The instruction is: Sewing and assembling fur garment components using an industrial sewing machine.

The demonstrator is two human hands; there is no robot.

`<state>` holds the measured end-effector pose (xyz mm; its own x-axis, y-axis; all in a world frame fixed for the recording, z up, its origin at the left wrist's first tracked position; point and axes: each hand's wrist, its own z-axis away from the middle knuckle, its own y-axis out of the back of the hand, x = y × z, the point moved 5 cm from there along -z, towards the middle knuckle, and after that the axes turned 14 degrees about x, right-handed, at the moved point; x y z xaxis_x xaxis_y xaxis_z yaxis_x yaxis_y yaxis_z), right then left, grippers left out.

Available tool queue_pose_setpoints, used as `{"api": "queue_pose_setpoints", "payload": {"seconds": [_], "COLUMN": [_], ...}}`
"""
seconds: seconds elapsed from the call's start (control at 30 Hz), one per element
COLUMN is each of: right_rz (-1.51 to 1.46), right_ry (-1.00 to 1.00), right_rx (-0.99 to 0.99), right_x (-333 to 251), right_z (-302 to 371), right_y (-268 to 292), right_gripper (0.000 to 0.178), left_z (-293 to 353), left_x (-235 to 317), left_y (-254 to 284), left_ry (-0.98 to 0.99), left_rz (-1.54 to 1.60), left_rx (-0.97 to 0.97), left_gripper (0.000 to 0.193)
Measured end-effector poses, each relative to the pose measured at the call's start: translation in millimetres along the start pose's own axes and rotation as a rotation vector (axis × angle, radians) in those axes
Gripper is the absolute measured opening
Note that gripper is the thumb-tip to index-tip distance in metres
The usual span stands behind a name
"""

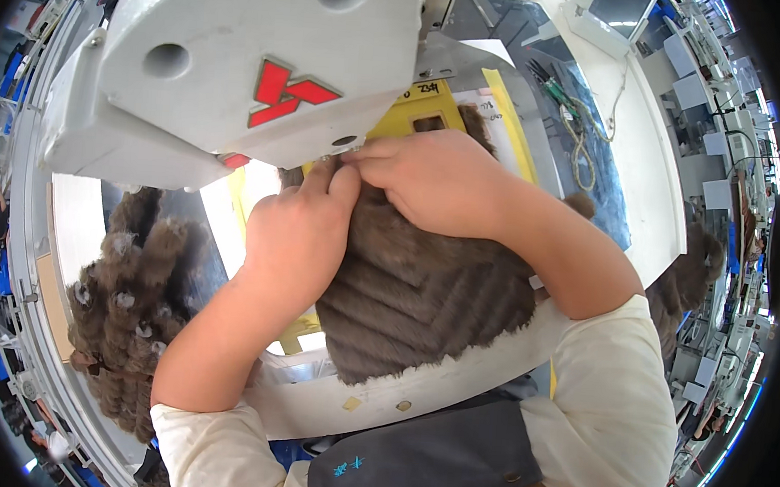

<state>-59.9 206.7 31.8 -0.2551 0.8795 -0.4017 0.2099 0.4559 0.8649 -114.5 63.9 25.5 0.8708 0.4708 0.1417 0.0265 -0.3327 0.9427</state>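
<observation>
My left hand [297, 229] and my right hand [438, 179] press side by side on a brown ribbed fur panel [413, 298] lying on a sewing machine bed. Fingertips of both hands pinch the fur's far edge right under the grey-white sewing machine head [240, 65]. A yellow plastic template [429, 108] lies under the fur, beyond my right hand. The needle area is hidden by the machine head and my fingers.
A heap of brown fur pieces [131, 308] lies at the left of the table. The white table edge [417, 384] runs in front of me. More fur [687, 279] hangs at the right. Cables and tools [576, 121] lie at the back right.
</observation>
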Motion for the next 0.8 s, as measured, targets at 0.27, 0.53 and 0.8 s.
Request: {"api": "queue_pose_setpoints", "payload": {"seconds": [0.27,0.53,0.8], "right_rz": [0.077,0.097,0.103], "right_ry": [0.019,0.033,0.008], "right_rx": [0.025,0.068,0.065], "right_x": [-4.4,-4.5,1.8], "right_z": [-0.3,-2.4,-0.7], "right_y": [-0.6,-2.1,-2.0], "right_gripper": [0.03,0.025,0.023], "left_z": [0.2,2.8,8.1], "left_x": [2.3,-1.5,4.9], "left_y": [5.3,4.5,3.5], "left_ry": [-0.095,-0.136,-0.146], "left_rz": [-0.05,-0.07,0.019], "left_rx": [0.144,0.185,0.194], "left_gripper": [0.02,0.017,0.038]}}
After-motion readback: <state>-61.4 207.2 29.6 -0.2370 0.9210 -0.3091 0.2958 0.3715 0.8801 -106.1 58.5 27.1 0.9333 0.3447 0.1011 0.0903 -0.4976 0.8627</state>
